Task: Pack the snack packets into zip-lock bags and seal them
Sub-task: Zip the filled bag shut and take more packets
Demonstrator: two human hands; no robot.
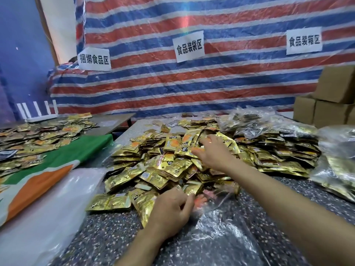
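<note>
A pile of packets lies mid-table. Before it, at the near edge, a bag lies flat, its mouth toward the pile. Right of the pile lie filled bags, with boxes stacked behind them. Left of the pile lies a sack; beyond it a second table bears more packets. A tarp hangs behind all, with three signs on it.

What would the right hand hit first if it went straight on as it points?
The right hand would almost at once meet the heap of gold snack packets just ahead; depth is unclear.
</note>
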